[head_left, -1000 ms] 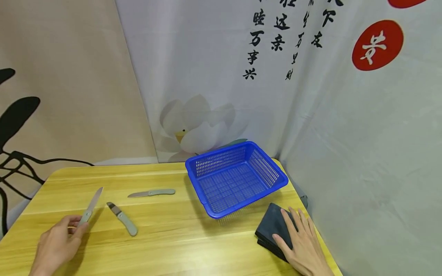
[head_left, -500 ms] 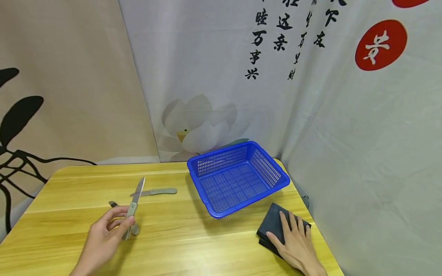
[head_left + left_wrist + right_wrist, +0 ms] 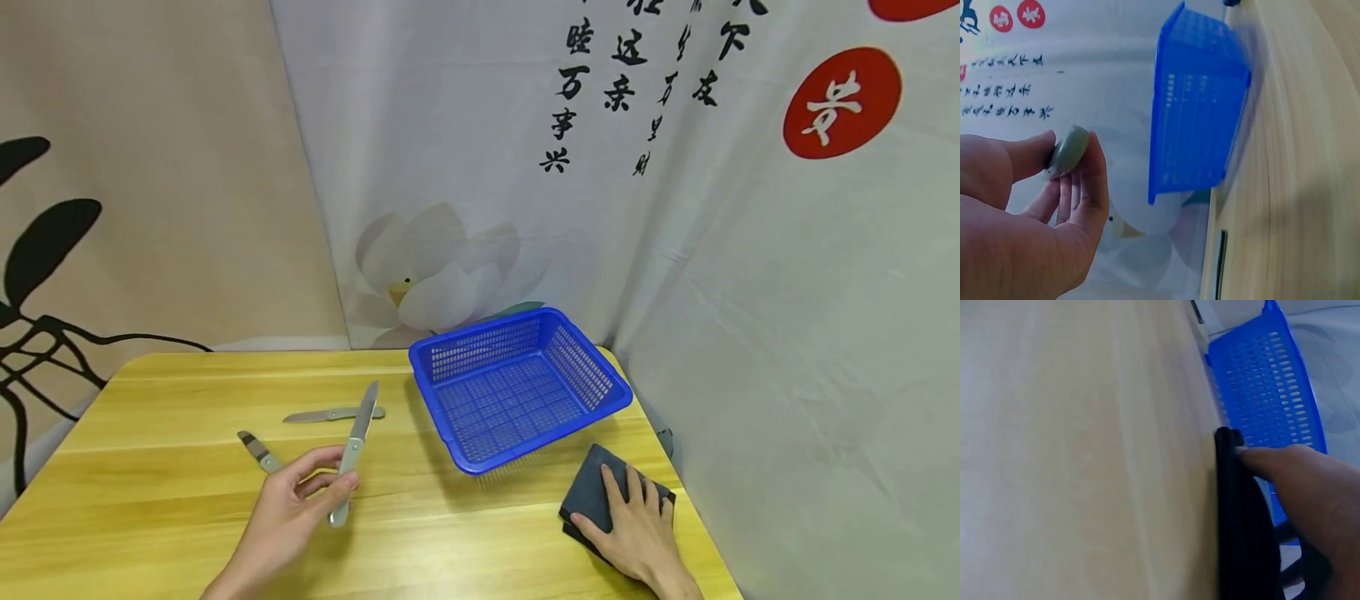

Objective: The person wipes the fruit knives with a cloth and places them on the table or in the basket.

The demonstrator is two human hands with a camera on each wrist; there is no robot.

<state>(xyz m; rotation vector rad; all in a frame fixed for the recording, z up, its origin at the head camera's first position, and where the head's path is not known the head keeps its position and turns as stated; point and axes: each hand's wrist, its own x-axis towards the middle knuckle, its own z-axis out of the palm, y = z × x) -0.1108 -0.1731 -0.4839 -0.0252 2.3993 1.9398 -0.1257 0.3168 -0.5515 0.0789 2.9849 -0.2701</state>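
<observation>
My left hand (image 3: 296,500) pinches a small knife (image 3: 365,417) by its grey-green handle, above the table, with the blade pointing up and away. In the left wrist view the handle's rounded end (image 3: 1071,150) shows between thumb and fingers. Behind it, a second knife (image 3: 307,416) lies flat. A third knife (image 3: 255,447) lies to the left, its handle partly hidden by my left hand. My right hand (image 3: 637,529) rests with spread fingers on a folded dark grey cloth (image 3: 587,492); the right wrist view shows the thumb against the cloth's edge (image 3: 1238,512).
A blue plastic basket (image 3: 540,439) with mesh sides stands at the table's back right, holding nothing. The wooden table (image 3: 150,500) meets a printed curtain (image 3: 450,125) behind it, and another hanging sheet (image 3: 810,333) borders the right edge.
My left hand has carried the knife to the right, passing over the third knife and in front of the second. My right hand stays on the cloth, having shifted slightly left.
</observation>
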